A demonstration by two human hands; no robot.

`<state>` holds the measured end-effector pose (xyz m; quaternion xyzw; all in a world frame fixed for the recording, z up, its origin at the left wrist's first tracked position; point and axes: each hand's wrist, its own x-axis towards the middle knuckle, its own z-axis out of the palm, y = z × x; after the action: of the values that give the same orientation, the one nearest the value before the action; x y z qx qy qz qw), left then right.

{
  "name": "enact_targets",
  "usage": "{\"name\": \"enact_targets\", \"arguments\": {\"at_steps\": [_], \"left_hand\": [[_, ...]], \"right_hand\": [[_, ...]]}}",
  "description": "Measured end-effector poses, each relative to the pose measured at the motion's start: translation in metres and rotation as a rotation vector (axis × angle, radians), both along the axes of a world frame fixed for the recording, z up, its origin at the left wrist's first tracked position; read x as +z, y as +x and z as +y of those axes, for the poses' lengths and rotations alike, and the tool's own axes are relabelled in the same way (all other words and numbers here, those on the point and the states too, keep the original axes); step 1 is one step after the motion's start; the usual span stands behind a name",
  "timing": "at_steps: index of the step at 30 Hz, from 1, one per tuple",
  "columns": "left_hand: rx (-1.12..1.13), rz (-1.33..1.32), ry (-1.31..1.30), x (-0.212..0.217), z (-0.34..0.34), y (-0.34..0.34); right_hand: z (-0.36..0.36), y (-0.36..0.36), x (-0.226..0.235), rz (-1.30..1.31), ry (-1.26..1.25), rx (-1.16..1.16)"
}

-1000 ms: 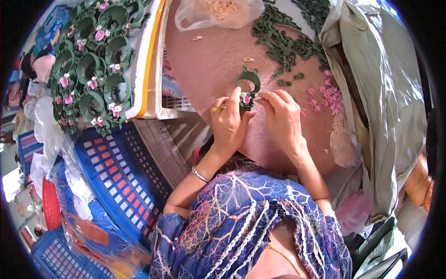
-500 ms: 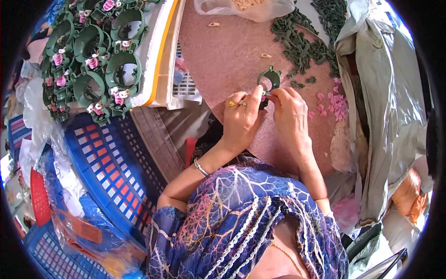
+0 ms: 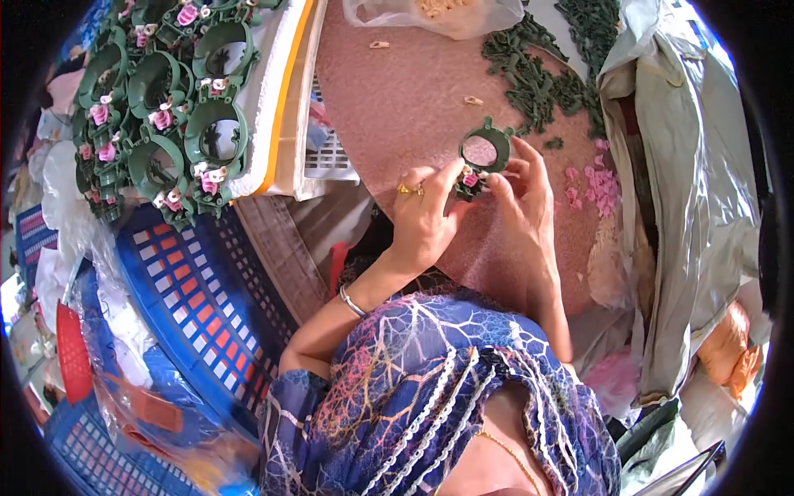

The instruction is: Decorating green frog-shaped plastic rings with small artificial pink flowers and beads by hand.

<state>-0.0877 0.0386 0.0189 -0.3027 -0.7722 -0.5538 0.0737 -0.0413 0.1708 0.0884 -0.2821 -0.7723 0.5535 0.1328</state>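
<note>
A green plastic ring [image 3: 501, 149] with small lugs on its rim is held up over the near part of the pink tabletop. A pink rose with white blossoms [image 3: 470, 178] sits on the ring's lower side. My left hand [image 3: 423, 217], wearing a gold finger ring, grips the piece beside the flowers. The fingers of my right hand [image 3: 529, 194] curl around its right edge, with the thumb below. A bit of dark green plastic shows by the right index fingertip; whether that hand pinches it is unclear.
Loose green plastic parts [image 3: 529, 78] and pink flower pieces [image 3: 591, 190] lie on the right. A clear bag [image 3: 389, 15] of cream pieces is at the back. Many flowered green rings [image 3: 217, 136] fill a white box at the far left, above a blue basket [image 3: 178, 285].
The ring has turned and tipped, showing its flowers. My right hand has opened wider and shifted to the ring's right edge. One small green part is gone from the table beside it.
</note>
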Motion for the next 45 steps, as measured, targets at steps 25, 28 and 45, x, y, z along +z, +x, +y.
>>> {"name": "enact_targets", "arguments": {"at_steps": [25,28,45], "left_hand": [[-0.158,-0.363,0.311,-0.004,0.005,0.035],[-0.400,-0.641,0.480,0.004,0.011,0.035],[-0.338,-0.333,0.200,0.013,0.014,0.036]], "right_hand": [[-0.009,0.028,-0.016,0.220,-0.377,-0.150],[-0.001,0.033,-0.023,0.245,-0.175,-0.119],[0.005,0.054,-0.017,0.339,-0.421,-0.143]]}}
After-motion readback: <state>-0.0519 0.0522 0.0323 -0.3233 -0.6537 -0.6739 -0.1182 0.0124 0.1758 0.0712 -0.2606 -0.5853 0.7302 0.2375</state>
